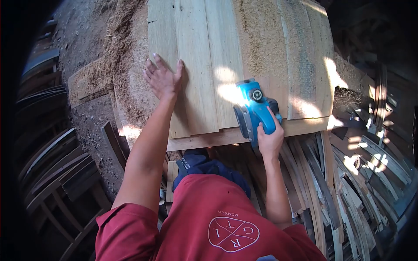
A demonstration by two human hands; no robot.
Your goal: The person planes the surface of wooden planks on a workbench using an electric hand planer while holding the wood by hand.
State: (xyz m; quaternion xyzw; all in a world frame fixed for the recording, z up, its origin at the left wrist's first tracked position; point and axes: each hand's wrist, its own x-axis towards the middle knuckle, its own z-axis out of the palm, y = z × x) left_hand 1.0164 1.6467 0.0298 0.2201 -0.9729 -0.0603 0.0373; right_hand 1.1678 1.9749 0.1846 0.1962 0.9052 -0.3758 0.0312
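Note:
My right hand [270,139] grips the rear handle of a blue electric planer [254,108]. The planer rests on the near end of the wooden boards, a round dark knob on its front. Several pale boards [191,65] lie side by side under it, their ends uneven near me. My left hand [164,80] is spread over the leftmost board's edge, fingers apart, holding nothing. Whether its palm presses on the wood I cannot tell. Sawdust covers some boards right of the planer.
A heap of wood shavings [126,52] lies along the left of the boards. Many loose wood strips [313,174] are piled below at the right. Wooden frames and slats [56,191] stand at the left on the dirt ground [87,126]. Sunlight patches fall on the boards.

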